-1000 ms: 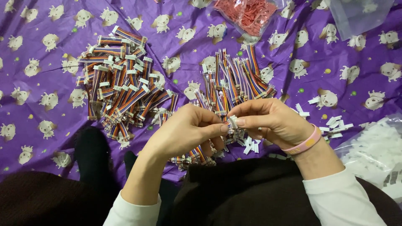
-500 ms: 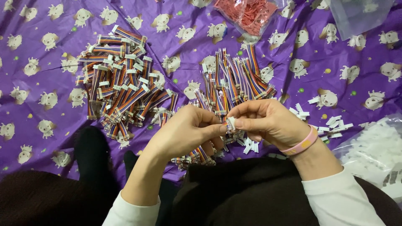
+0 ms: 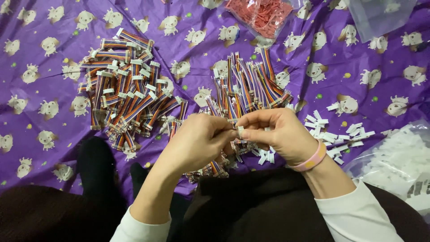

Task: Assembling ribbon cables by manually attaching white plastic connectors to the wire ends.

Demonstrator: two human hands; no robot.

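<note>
My left hand (image 3: 195,143) and my right hand (image 3: 280,134) meet at the fingertips over a small white plastic connector (image 3: 240,131). Both pinch it, and a short multicoloured ribbon cable seems to run from it under my left palm. A pink band sits on my right wrist. Just beyond my hands lies a loose bunch of multicoloured ribbon cables (image 3: 251,85). A larger heap of such cables with white connectors on their ends (image 3: 127,96) lies to the left.
A purple cloth with cartoon animals (image 3: 53,54) covers the surface. Loose white connectors (image 3: 336,134) lie to the right of my right hand. A clear bag of white parts (image 3: 398,161) is at far right, a bag of red parts (image 3: 262,15) at the top.
My hands have stayed together on the connector, with only small finger movements. The piles have not moved.
</note>
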